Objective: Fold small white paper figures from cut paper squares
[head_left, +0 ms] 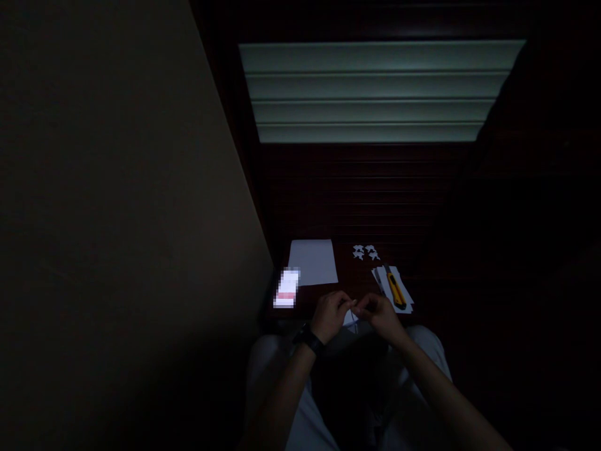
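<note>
1. The left hand, with a dark wristwatch on it, sits at the near edge of the table; its fingers are pinched together on a small white paper piece
2. The right hand meets it fingertip to fingertip from 3 o'clock, and its fingers are pinched on the same paper piece
3. The paper piece hangs between the two hands, just below the touching fingertips and over the table's near edge; the dim light hides its shape
4. A white sheet lies flat on the table at 11 o'clock from the hands, near but apart from them
5. A blurred-out patch overlaps that sheet's near left corner, at 10 o'clock from the hands
6. Small white paper cutouts lie at 12 o'clock, at the table's far side
7. A yellow utility knife rests on a stack of paper slips at 2 o'clock, just beside the right hand
8. A window blind glows pale well beyond the table at 12 o'clock, and a plain wall fills the 9 o'clock side
</note>
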### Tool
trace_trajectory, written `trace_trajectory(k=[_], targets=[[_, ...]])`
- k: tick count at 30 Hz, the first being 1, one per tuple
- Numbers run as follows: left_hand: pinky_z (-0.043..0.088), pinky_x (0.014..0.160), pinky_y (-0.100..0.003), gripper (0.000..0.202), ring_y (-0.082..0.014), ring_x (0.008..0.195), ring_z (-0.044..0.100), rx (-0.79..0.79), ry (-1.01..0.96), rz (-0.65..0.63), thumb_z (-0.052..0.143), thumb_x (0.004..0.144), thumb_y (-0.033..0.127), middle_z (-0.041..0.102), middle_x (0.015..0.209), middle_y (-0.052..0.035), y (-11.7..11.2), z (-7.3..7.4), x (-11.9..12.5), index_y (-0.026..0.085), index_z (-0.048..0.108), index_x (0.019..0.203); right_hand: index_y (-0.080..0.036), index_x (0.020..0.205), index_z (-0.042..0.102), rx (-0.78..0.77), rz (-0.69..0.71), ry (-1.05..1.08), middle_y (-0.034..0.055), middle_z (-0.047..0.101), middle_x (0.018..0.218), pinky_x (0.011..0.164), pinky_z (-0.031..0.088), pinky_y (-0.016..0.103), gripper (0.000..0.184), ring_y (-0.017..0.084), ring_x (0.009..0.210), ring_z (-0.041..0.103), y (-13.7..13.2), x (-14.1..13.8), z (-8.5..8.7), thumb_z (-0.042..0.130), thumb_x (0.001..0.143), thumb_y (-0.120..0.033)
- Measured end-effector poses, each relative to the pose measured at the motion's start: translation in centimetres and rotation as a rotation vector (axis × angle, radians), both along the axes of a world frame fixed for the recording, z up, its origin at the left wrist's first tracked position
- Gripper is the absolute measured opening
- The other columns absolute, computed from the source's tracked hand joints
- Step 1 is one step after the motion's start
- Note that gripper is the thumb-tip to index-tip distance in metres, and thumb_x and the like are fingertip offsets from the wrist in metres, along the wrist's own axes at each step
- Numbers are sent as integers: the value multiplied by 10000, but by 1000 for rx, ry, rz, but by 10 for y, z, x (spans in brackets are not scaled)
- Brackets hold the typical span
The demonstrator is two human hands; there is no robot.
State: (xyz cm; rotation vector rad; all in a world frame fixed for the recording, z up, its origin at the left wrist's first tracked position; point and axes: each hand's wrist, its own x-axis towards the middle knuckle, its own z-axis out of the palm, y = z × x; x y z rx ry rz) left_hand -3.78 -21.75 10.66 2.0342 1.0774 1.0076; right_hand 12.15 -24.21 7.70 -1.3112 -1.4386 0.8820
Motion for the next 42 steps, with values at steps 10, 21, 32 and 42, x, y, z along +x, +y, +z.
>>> trace_trajectory(k=[10,21,32,42], targets=[[429,688,-238,161,-154,758,598,17,18,-67,505,820,224,665,793,-24,-3,6,-4,189,661,797,-179,636,582,15,-62,-53,14,615,618,550,413,266,165,157,580,544,-2,1,3,664,684,-313],[410,691,-249,199,-162,773,580,54,27,-27,456,840,181,634,799,-39,-5,7,-6,176,647,784,-197,846,535,4,79,17,-16,598,720,595,446,261,261,145,643,566,-7,-5,20,689,636,-220],[424,706,-238,234,-146,771,569,103,40,-30,411,865,158,608,820,-35,-12,12,-4,180,639,818,-222,877,509,20,71,-52,-22,558,756,590,405,251,346,145,663,517,-7,-7,26,675,583,-149],[436,712,-241,202,-155,777,590,47,33,-110,487,833,202,653,830,-33,-12,18,-4,201,688,829,-217,842,498,-6,74,12,-55,516,677,513,372,213,349,116,589,482,-3,-4,21,674,561,-111]])
